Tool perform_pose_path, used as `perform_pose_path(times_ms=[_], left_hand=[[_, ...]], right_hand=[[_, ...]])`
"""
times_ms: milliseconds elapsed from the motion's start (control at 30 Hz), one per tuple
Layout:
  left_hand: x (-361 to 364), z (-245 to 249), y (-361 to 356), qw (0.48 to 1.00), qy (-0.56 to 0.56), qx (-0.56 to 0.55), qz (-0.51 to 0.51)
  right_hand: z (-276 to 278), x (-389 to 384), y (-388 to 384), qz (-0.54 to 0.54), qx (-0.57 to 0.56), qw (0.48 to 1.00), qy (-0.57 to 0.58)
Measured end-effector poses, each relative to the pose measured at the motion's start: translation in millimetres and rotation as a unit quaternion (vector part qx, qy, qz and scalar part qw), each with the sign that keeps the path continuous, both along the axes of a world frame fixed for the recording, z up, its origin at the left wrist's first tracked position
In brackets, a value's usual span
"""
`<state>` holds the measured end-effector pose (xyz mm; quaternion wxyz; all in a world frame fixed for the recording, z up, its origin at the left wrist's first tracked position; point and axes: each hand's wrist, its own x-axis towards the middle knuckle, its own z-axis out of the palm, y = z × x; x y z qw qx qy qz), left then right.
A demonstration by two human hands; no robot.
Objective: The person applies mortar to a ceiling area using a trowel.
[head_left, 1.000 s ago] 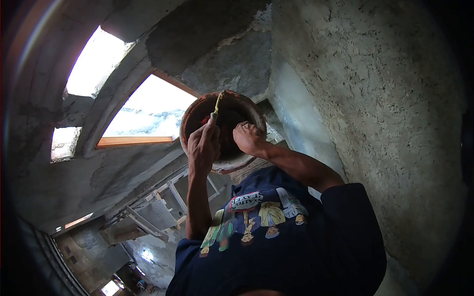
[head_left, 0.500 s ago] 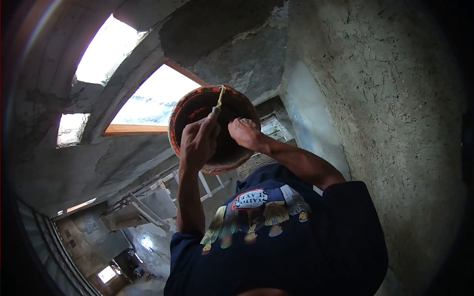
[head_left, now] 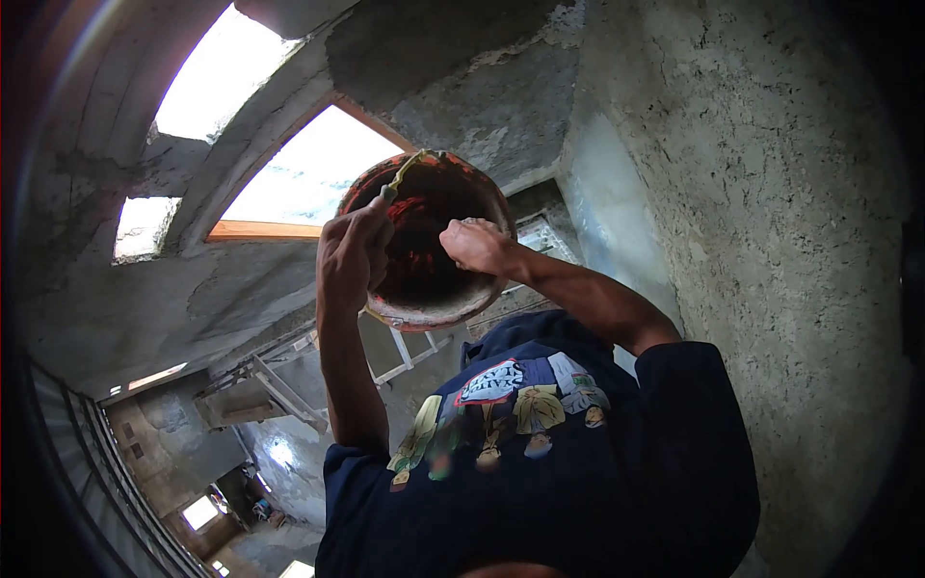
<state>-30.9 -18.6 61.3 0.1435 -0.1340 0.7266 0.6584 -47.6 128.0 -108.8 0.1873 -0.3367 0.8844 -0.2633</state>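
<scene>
A worn, orange-red bucket (head_left: 493, 193) hangs in front of my chest, its mouth facing me and its inner wall dark with grey and reddish patches. My left hand (head_left: 352, 252) is closed around the bucket's handle (head_left: 409, 168), a thin yellowish strip fixed at the rim. My right hand (head_left: 476, 245) is a closed fist over the right part of the bucket's mouth, with the wrist crossing the rim. What its fingers hold, if anything, is hidden.
A rough plastered wall (head_left: 771, 222) rises close on my right. To the left are a wood-framed opening (head_left: 308, 173) and metal bars (head_left: 87, 472). Below the bucket stands pale wooden framing (head_left: 403, 352), with a lit floor area further down.
My left hand has moved left and slightly down with the handle, which now slants more. The bucket has tilted and risen slightly, showing more of its reddish inside. My right hand stays a fist.
</scene>
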Motion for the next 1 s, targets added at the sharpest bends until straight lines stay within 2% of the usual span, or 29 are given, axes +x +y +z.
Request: perform_pose_path(times_ms=[133,200,267,333,400,467,533,600,633,667,733,833,1000], left_hand=[[-6,-13,-4,0.999,0.000,0.032,0.011],[-8,-21,-4,0.999,-0.013,0.047,0.017],[-4,-25,-2,0.997,-0.029,0.059,0.026],[-6,-26,4,0.997,-0.026,0.065,0.035],[-6,-33,3,0.996,-0.040,0.066,0.033],[-6,-36,9,0.998,-0.043,0.037,0.032],[-6,-38,7,0.998,-0.037,0.034,0.034],[-4,-41,1,0.998,-0.030,0.030,0.039],[-4,-44,-3,0.997,-0.033,0.046,0.045],[-4,-45,-6,0.996,-0.035,0.061,0.050],[-4,-45,-8,0.996,-0.034,0.069,0.053],[-3,-49,-1,0.994,-0.047,0.080,0.054],[-7,-52,5,0.994,-0.048,0.090,0.038]], right_hand=[[-13,6,4,0.036,0.021,0.999,-0.010],[-21,2,14,0.047,-0.046,0.994,-0.089],[-14,5,22,0.047,-0.090,0.992,-0.081],[2,-4,27,0.115,0.036,0.977,-0.177],[-9,-3,37,0.134,-0.001,0.977,-0.168],[11,-2,55,0.104,-0.044,0.972,-0.208],[2,0,69,0.078,-0.050,0.962,-0.258],[-11,5,91,0.055,-0.066,0.965,-0.246],[2,11,101,0.045,-0.074,0.981,-0.175],[17,13,110,0.008,-0.032,0.958,-0.285],[-7,30,123,-0.040,-0.124,0.974,-0.185],[-27,42,124,-0.108,-0.104,0.968,-0.202],[-25,52,131,-0.136,-0.117,0.963,-0.199]])
